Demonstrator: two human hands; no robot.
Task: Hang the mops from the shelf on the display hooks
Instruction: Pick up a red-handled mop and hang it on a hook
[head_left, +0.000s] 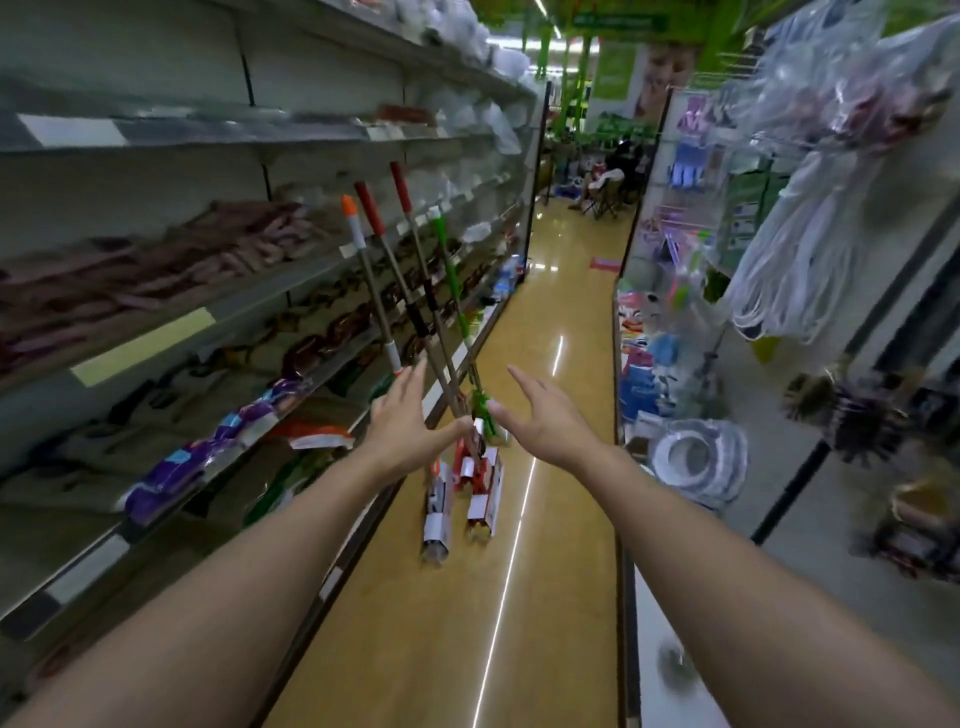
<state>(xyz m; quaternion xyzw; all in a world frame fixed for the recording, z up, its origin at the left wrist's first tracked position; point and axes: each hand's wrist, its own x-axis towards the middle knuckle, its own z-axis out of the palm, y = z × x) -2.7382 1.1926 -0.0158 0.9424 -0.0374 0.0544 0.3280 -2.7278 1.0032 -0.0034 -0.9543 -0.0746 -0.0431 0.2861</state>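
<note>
From the head view, four mops (415, 312) lean in a crossed bundle against the left shelf (156, 332), heads on the floor (545, 519). The left hand (402, 428) and right hand (540, 415) reach with fingers spread, holding nothing. A one-sided grab would likely topple the crossed handles into the aisle or tangle them.

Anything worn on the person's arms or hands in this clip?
No. Both forearms are bare as far as the frame shows: no sleeves, gloves, watch or bands. The left hand and right hand show no rings, though the picture is slightly blurred.
</note>
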